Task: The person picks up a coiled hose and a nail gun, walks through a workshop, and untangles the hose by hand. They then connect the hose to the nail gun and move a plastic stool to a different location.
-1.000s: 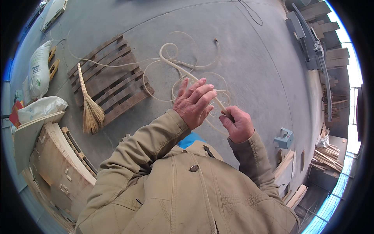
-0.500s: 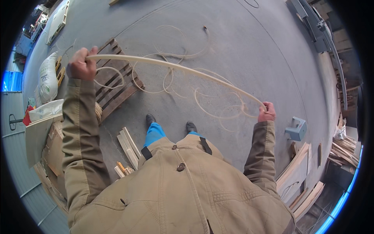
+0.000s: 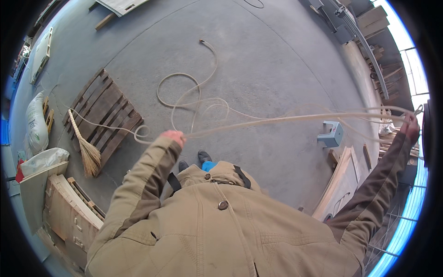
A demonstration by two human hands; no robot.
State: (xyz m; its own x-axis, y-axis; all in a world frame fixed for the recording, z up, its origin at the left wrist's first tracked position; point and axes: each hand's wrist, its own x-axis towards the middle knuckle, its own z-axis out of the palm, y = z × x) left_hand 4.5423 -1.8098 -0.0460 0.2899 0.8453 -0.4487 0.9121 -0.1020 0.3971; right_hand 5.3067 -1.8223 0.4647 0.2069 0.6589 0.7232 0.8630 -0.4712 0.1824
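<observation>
A long pale, see-through hose point(image 3: 267, 121) stretches between my hands in front of my body. My left hand point(image 3: 174, 137) is closed round it near the middle, above my shoes. Far out at the right edge, my right hand point(image 3: 410, 128) grips the hose too, with several strands and a small loop by its fingers. The rest of the hose lies in loose curves on the floor ahead, and one end with a dark tip point(image 3: 201, 41) points away from me. A thinner-looking length runs left over the pallet.
On the left are a slatted wooden pallet point(image 3: 94, 111), a straw broom point(image 3: 87, 150), a full white sack point(image 3: 36, 122) and a wooden crate point(image 3: 69, 203). A blue-grey stool point(image 3: 331, 134) and leaning wooden boards point(image 3: 336, 184) stand on the right. Metal machinery point(image 3: 364, 41) lines the far right.
My left hand has come in from the far left toward the middle. My right hand has swung out to the right, drawing the hose along. The view has turned and shifted.
</observation>
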